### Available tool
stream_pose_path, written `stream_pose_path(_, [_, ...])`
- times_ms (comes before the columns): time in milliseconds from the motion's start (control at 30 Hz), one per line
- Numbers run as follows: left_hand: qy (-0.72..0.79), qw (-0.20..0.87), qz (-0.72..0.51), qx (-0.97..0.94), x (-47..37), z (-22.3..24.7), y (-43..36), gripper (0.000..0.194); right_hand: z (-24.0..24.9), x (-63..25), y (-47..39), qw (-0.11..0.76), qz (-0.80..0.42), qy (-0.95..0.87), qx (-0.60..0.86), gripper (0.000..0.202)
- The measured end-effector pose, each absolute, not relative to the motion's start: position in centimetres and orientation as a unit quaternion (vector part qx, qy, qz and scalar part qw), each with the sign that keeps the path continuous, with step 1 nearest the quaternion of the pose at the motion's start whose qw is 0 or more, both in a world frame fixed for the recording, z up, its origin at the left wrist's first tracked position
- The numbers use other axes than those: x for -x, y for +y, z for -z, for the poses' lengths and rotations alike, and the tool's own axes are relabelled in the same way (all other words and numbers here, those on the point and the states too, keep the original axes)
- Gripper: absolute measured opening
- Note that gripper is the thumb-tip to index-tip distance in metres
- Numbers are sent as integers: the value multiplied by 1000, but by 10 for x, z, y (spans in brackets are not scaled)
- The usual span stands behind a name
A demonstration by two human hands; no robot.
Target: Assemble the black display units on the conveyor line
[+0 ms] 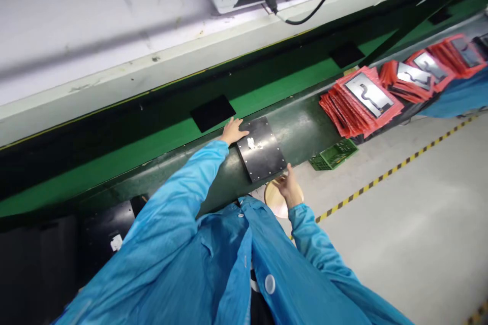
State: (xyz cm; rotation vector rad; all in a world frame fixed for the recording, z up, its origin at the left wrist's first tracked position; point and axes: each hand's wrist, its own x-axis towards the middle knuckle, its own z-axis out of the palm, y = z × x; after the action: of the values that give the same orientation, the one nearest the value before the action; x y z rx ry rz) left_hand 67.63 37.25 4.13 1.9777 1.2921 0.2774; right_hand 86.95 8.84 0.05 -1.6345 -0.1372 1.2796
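Note:
A flat black rectangular plate [263, 155] with small screws along its edges and whitish labels on top lies on the dark green bench ledge [305, 129]. At its far left corner, my left hand [233, 132] rests with fingers stretched out, the tips reaching the plate's edge. My right hand [290, 188] is by the near right corner, thumb and fingers apart, a fingertip at or close to that corner. Neither hand is wrapped round the plate. Part of the right hand's fingers is hard to make out.
Beyond the ledge runs a green conveyor belt [249, 99] carrying black flat pieces [212, 113]. Stacks of red-wrapped panels [362, 99] stand to the right. Below are a green crate [335, 154] and a round wooden stool [275, 200]. Another black panel [109, 226] lies at left.

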Motion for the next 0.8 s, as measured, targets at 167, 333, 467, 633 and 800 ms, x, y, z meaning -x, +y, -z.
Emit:
stream_pose_path(167, [443,422,59,-789,-701,-40,417,68,-3,-814,103,551,-551,110,616,67])
stream_pose_path(333, [458,437,1,-774,-695,-34,401,69,-12,-813,116,565,-535,146,611,49])
stream_pose_path(467, [517,408,-140,-740,-674,-43,345,75,-19,-826,84,533,-587,104,601,32])
stream_pose_path(633, [582,347,-299,-672,-539,-46,234,49,-13,-809,33,380,-658,-55,648,26])
stream_pose_path(800, [806,186,-317,-463,-301,-53,123,37,-1,-715,74,262,-684,-186,655,15])
